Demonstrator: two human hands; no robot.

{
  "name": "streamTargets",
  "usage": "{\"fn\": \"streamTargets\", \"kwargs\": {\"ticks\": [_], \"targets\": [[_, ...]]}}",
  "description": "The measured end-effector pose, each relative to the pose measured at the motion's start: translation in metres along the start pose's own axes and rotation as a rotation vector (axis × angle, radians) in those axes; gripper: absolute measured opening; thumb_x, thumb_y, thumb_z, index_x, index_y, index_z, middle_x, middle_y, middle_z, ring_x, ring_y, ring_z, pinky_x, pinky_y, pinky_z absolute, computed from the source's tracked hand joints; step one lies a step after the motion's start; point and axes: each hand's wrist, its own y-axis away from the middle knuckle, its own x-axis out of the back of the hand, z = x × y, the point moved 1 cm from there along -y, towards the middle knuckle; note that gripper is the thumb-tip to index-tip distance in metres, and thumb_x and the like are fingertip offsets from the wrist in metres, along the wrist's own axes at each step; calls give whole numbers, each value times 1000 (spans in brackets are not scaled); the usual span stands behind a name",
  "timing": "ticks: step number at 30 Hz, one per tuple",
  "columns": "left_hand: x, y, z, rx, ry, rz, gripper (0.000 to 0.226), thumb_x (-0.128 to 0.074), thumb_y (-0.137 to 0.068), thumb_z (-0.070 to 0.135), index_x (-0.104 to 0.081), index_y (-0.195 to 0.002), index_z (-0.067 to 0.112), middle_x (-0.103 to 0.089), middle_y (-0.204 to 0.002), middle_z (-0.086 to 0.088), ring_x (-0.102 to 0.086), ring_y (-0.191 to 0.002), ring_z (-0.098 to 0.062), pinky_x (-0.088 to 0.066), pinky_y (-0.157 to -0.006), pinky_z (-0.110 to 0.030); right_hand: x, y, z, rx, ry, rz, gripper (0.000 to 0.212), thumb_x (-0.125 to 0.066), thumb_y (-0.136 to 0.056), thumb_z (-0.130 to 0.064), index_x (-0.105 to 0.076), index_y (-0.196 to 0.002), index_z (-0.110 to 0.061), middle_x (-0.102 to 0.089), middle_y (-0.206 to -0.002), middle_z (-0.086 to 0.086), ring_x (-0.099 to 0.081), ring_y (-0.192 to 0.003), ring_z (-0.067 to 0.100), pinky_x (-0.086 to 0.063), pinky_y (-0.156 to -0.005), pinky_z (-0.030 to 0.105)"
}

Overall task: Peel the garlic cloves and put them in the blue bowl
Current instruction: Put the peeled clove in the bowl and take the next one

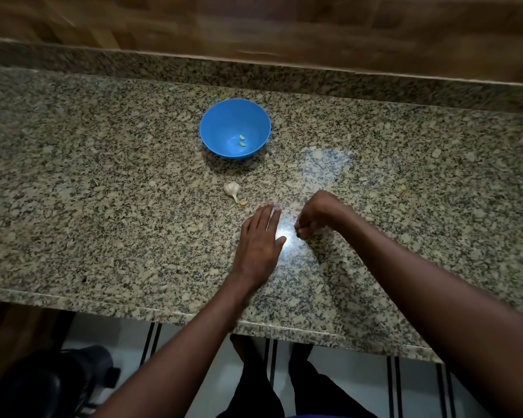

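A blue bowl (pixel 235 128) stands on the granite counter (pixel 103 206) and holds two peeled cloves (pixel 242 140). In front of it lies a garlic bulb (pixel 232 188) with a small loose clove (pixel 243 202) beside its stem. My left hand (pixel 258 239) lies flat on the counter with straight fingers, just right of the bulb. To its right, my right hand (pixel 313 214) hovers with its fingers curled downward. Whether it pinches anything is hidden by the glare and the fingers.
A raised granite ledge (pixel 254 70) and a wooden wall run along the back. The counter's front edge (pixel 163 312) is near my body. Below it are a tiled floor and a dark object (pixel 52 384) at lower left.
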Motion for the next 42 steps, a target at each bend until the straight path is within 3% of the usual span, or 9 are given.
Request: {"fn": "streamTargets", "kwargs": {"ticks": [4,8,20,23,25,29,32,38,42], "targets": [[0,0,-2,-3,13,-14,61,-46,-108,36,-26,-162,15,-20,-170,-6,-12,-157,-21,-13,-125,-39,9,13,3,50,-65,-96,4,-72,-88,9,-70,-91,11,-75,-85,25,-76,-72,28,-64,-75,35],[-1,-1,-4,-4,11,-16,62,-47,-107,37,-27,-162,15,-20,-170,-5,-13,-156,-21,-15,-125,-40,14,20,14,122,-150,-108,3,-66,-87,17,-67,-86,14,-72,-89,31,-74,-64,28,-62,-58,31],[-1,0,-4,-5,-5,-34,65,-46,-108,39,-21,-163,16,-14,-171,-4,-9,-157,-20,-9,-125,-37,0,-6,-5,-109,40,-144,14,-64,-96,3,-64,-102,16,-72,-67,22,-73,-52,23,-54,-41,26],[2,1,-5,-21,-5,-56,67,-47,-108,39,-19,-163,16,-12,-172,-4,-7,-158,-21,-8,-126,-38,-1,-10,-6,-118,83,-120,10,-70,-90,2,-68,-93,12,-76,-75,20,-76,-63,25,-64,-62,33],[4,2,-5,-26,-2,-74,68,-46,-108,39,-15,-164,16,-8,-173,-4,-4,-158,-21,-4,-125,-36,-3,-17,-6,-107,181,-39,19,-81,-78,-4,-71,-92,5,-78,-90,14,-77,-76,26,-64,-73,36],[6,1,-8,-49,-9,-91,72,-48,-107,39,-13,-165,16,-7,-173,-4,-4,-158,-21,-6,-126,-38,-10,15,-19,30,369,234,18,-82,-77,-20,-70,-89,-14,-64,-78,-3,-59,-63,12,-37,-43,19],[5,-1,-9,-57,-19,-99,72,-48,-107,39,-13,-165,15,-8,-173,-4,-6,-158,-21,-8,-125,-38,-20,19,-16,129,353,328,8,-76,-83,-6,-68,-85,-6,-60,-67,3,-54,-50,11,-29,-30,15],[5,-1,-7,-50,-53,-106,71,-44,-108,41,-11,-165,14,-6,-173,-6,-4,-158,-22,-4,-126,-38,-39,27,3,442,432,560,39,-57,-91,7,-45,-61,-14,-45,-59,0,-41,-51,10,-27,-44,20],[5,0,-6,-46,-50,-114,71,-43,-108,41,-10,-165,14,-4,-173,-5,-3,-158,-23,-5,-126,-40,-16,24,30,463,204,434,20,-75,-85,0,-68,-72,-12,-65,-69,2,-62,-61,13,-37,-50,17]]}}
